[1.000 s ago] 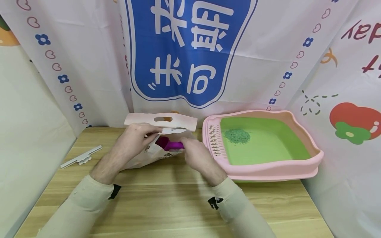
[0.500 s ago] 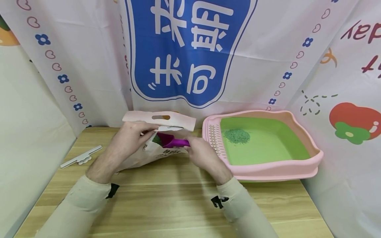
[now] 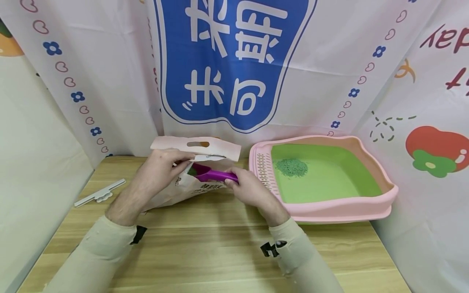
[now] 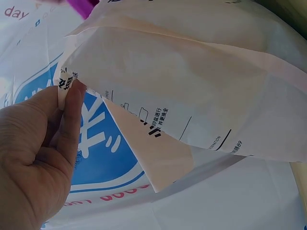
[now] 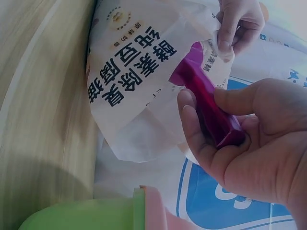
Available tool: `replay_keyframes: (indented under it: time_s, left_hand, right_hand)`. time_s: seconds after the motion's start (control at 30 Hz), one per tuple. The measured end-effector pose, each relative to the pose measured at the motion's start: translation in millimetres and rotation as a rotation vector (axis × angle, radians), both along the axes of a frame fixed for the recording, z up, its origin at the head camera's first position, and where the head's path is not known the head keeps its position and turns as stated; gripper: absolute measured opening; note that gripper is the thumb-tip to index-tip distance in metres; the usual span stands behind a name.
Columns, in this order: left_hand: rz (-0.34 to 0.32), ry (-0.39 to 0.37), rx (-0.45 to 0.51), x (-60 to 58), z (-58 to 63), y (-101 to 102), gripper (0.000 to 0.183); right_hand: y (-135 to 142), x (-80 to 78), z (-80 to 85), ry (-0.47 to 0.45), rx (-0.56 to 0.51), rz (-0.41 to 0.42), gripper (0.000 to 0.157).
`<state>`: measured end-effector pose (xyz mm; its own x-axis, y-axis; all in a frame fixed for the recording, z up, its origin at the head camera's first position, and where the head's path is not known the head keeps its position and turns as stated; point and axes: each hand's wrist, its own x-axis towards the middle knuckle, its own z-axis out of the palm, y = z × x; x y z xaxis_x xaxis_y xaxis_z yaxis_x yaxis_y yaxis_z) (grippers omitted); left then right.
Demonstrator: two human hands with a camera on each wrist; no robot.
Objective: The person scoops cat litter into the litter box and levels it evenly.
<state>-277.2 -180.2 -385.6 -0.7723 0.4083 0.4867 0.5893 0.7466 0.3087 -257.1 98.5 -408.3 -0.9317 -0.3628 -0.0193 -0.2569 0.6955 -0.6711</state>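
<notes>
A white printed cat litter bag (image 3: 183, 194) with a cut-out handle lies on the table, its mouth towards the right. My left hand (image 3: 157, 171) pinches the edge of that mouth between thumb and fingers, as the left wrist view also shows on the bag's paper (image 4: 168, 76). By its handle, my right hand (image 3: 250, 189) grips a purple scoop (image 3: 214, 175). The scoop's head is inside the bag's mouth, with some green litter (image 3: 192, 171) showing in it. In the right wrist view, fingers and thumb curl round the scoop's handle (image 5: 216, 115).
To the right stands a pink-rimmed litter box (image 3: 329, 210) with a green base and a slotted strip on its left. A small heap of green litter pellets (image 3: 292, 167) lies in it. A white bag clip (image 3: 99, 194) lies at the table's left.
My right hand has drawn the scoop a little to the right, so more of its handle shows. Green litter has come into view in its head. My left hand has shifted slightly left.
</notes>
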Motion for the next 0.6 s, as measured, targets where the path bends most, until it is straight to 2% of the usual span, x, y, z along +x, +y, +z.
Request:
replay_keyframes:
  time_s: [0.37,0.6]
  left_hand:
    - [-0.009,0.017,0.021,-0.7,-1.8,-2,0.023]
    - [-0.016,0.074,0.013,-1.4,-2.9,-2,0.020]
  right_hand:
    - [12,0.3,3.3,0.069,0.023,-0.045,0.021]
    - [22,2.0,9.8,0.077,0.024,-0.049,0.024]
